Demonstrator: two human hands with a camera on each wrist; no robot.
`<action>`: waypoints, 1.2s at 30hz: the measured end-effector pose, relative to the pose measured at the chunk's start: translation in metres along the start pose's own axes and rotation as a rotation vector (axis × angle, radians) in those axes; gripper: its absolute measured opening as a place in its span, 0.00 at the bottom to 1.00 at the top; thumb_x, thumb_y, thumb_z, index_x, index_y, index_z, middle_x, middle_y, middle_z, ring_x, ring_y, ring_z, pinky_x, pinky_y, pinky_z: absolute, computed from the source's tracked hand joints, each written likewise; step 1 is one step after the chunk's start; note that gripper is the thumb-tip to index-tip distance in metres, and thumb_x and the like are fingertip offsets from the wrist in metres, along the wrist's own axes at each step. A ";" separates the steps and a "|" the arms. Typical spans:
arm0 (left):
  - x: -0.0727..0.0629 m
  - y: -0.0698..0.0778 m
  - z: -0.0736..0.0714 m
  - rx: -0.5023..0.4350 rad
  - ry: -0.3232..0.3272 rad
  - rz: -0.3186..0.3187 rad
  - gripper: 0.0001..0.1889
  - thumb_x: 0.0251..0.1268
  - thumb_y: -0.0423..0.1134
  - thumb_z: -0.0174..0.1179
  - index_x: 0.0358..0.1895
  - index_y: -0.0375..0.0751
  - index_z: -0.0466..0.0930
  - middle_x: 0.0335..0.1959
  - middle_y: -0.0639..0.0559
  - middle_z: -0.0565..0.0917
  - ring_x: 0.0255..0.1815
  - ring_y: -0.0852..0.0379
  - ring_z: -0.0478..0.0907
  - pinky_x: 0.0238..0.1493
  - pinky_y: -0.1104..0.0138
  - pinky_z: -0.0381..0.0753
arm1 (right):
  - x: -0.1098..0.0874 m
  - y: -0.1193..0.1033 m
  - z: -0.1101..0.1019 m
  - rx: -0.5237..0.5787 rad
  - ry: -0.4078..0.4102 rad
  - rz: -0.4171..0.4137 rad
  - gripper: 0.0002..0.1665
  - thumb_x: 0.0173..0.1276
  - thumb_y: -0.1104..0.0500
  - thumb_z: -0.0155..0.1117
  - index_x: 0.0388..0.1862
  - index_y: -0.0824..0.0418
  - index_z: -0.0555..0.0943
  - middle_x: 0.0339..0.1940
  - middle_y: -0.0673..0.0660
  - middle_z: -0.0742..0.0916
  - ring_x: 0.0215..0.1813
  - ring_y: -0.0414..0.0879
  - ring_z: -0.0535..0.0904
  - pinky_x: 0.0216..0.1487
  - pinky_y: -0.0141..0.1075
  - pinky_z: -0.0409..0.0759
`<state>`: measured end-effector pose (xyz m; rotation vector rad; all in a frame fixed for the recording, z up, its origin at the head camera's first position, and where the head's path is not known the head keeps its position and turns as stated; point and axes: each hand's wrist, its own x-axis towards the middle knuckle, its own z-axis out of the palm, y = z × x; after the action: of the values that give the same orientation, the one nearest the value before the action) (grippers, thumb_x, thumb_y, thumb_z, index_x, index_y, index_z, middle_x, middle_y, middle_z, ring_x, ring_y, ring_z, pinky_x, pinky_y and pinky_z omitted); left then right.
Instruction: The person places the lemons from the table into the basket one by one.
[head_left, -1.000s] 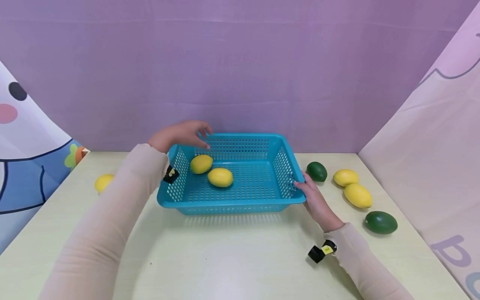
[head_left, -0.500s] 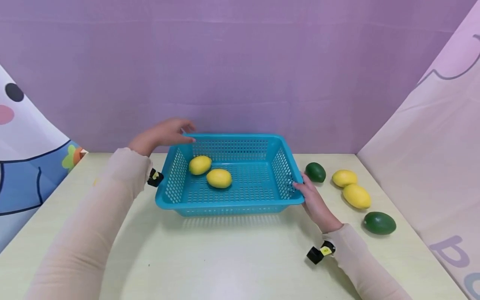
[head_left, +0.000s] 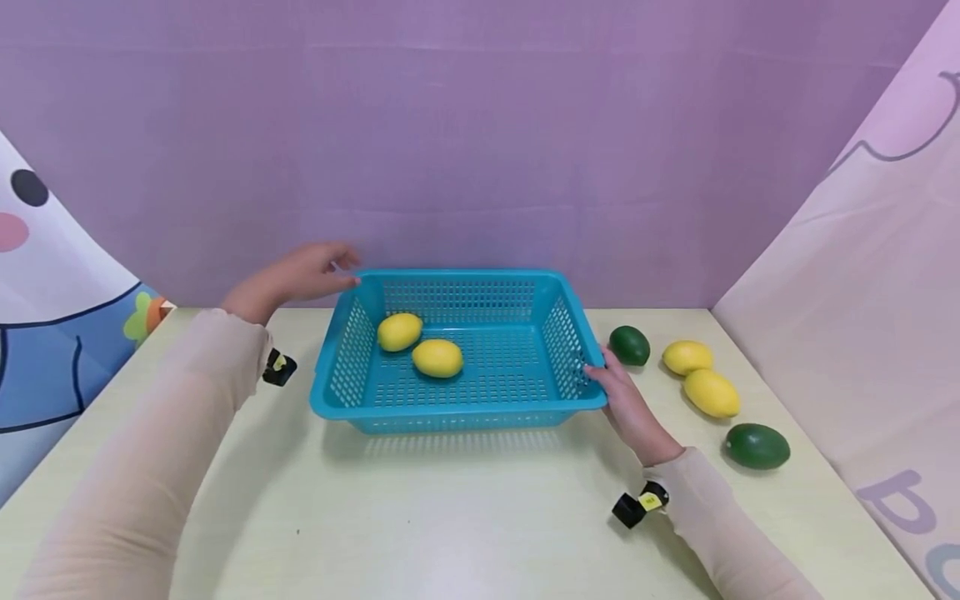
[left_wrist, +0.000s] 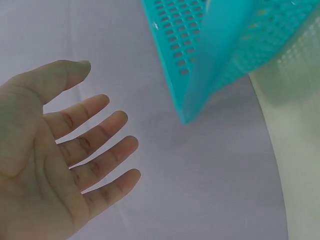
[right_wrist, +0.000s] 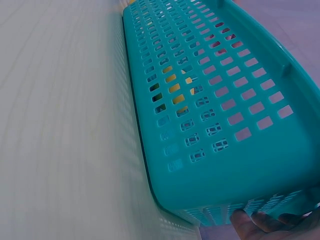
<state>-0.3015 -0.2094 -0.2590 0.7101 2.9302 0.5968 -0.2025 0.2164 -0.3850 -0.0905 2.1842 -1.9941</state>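
The blue basket (head_left: 457,410) stands on the table (head_left: 420,517) between the two hands, in the same spot as a second ago. The left hand (head_left: 296,273) was then above its back left corner; it has since drawn off leftward and now hangs just outside that corner, empty, fingers loosely spread, apart from the rim. The right hand (head_left: 630,408) keeps its grip on the right end, thumb over the rim. Two lemons (head_left: 438,358) lie unmoved in the basket's left half.
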 end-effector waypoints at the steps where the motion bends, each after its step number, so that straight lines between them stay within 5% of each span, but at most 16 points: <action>1: -0.001 -0.001 0.000 -0.003 0.003 -0.005 0.22 0.67 0.38 0.54 0.59 0.28 0.69 0.55 0.31 0.74 0.56 0.36 0.70 0.55 0.44 0.71 | 0.000 0.000 0.000 0.001 0.001 0.003 0.35 0.76 0.59 0.37 0.77 0.58 0.40 0.76 0.65 0.52 0.72 0.65 0.54 0.67 0.54 0.59; 36: -0.028 -0.048 0.011 -0.022 0.038 -0.051 0.22 0.70 0.41 0.50 0.57 0.25 0.68 0.54 0.28 0.73 0.55 0.32 0.70 0.51 0.41 0.72 | 0.004 0.003 0.000 -0.012 0.013 0.013 0.34 0.76 0.59 0.37 0.77 0.57 0.42 0.76 0.64 0.52 0.72 0.64 0.56 0.66 0.53 0.62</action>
<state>-0.2953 -0.2577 -0.2887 0.6265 2.9614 0.6438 -0.2063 0.2164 -0.3880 -0.0648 2.1990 -1.9800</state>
